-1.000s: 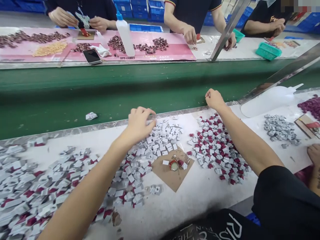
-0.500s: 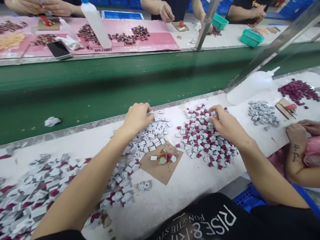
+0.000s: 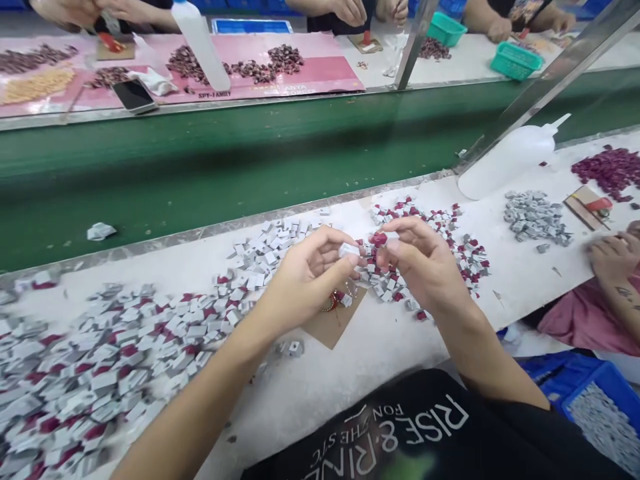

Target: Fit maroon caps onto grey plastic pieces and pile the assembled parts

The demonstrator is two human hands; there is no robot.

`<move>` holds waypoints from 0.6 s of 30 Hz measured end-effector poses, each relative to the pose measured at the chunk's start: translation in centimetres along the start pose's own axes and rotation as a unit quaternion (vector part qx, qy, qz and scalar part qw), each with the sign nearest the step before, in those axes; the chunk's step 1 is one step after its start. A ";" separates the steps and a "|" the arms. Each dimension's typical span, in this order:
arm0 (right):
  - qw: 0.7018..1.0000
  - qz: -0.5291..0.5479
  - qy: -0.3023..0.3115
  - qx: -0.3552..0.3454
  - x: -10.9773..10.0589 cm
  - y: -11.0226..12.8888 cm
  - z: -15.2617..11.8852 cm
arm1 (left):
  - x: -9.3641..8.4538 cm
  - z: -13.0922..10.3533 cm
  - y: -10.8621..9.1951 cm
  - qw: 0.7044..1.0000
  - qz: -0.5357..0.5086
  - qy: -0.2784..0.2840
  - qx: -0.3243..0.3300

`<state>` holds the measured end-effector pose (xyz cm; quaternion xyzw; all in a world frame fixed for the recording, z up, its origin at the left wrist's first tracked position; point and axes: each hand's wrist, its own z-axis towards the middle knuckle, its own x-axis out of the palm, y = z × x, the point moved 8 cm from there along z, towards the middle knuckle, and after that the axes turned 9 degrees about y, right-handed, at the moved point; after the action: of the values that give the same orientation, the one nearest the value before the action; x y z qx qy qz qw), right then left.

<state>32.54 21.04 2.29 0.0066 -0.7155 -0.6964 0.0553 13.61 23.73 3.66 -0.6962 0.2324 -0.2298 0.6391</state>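
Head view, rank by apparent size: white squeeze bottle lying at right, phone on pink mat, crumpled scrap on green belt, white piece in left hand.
1. white squeeze bottle
2. phone, though it is farther away
3. crumpled scrap
4. white piece pinched in the left hand

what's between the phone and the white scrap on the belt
In the head view, only bare green belt and the bench's metal edge lie between the phone and the white scrap.
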 end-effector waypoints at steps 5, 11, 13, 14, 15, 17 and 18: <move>0.999 0.038 0.034 0.018 2.7 -1.3 -1.1 | 0.5 -2.1 1.0 0.998 -0.035 -0.053 0.011; 0.998 0.033 0.048 0.017 3.6 -2.2 -2.6 | 1.4 -3.8 1.5 0.995 -0.036 -0.085 0.036; 0.996 0.032 0.081 0.023 4.3 -2.3 -3.1 | 1.8 -4.3 1.8 0.995 -0.038 -0.086 0.037; 0.994 0.030 0.098 0.027 4.7 -2.4 -3.4 | 1.9 -4.6 2.0 0.995 -0.038 -0.089 0.036; 0.993 0.029 0.108 0.030 5.0 -2.5 -3.8 | 2.0 -4.9 2.3 0.994 -0.038 -0.094 0.031; 0.994 0.023 0.103 0.025 5.1 -2.7 -4.5 | 2.1 -5.6 3.1 0.993 -0.036 -0.110 0.016; 0.995 0.016 0.093 0.015 5.0 -2.8 -4.9 | 2.2 -5.9 3.4 0.992 -0.034 -0.119 0.011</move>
<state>27.77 15.61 -0.03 0.0606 -0.7178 -0.6808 0.1327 11.56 17.51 0.76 -0.7193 0.1285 -0.1691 0.6615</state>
